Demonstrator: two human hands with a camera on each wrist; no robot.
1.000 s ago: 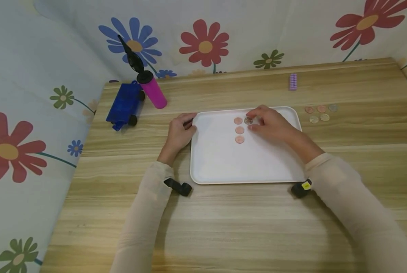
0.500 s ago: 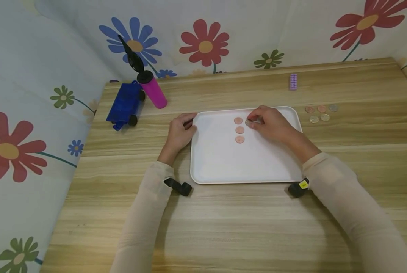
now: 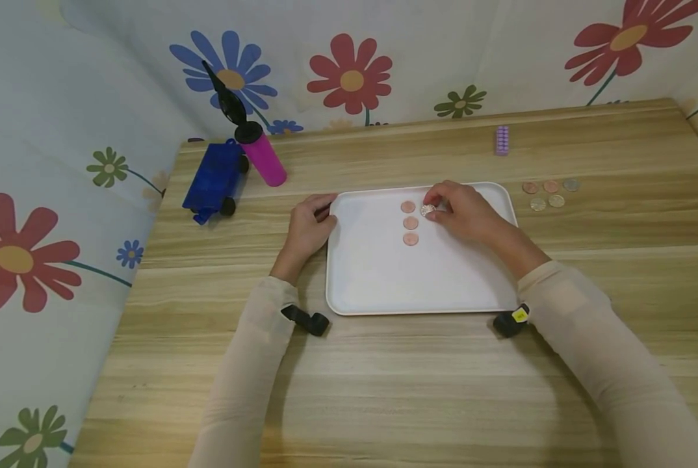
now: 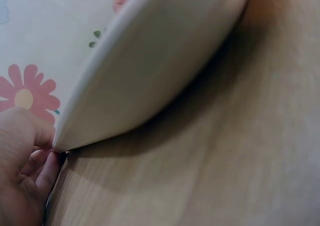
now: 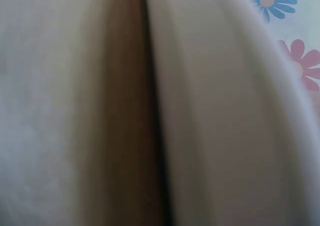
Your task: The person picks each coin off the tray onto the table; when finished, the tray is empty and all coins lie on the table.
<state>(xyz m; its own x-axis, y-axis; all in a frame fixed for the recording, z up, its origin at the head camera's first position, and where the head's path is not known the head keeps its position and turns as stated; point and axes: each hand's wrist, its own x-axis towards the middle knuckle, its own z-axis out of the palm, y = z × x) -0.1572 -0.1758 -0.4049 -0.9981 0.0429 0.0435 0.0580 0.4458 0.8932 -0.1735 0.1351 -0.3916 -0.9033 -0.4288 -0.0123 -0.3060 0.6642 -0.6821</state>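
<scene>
Wood-grain tabletop [image 3: 407, 390]: white tray [image 3: 372, 279], left rim held by left-hand grip [image 3: 309, 229]; silver coin [image 3: 427, 210] pinched by right-hand grip [image 3: 465, 209]; yellow right-wrist label [image 3: 520, 315], illegible.

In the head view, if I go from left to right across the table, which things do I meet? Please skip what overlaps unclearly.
Blue cart, pink pump, left hand, three copper coins, pinched silver coin, right hand, five other coins.

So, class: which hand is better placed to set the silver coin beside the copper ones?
Probably the right hand: it pinches the silver coin, while the left hand grips the white tray.
</scene>
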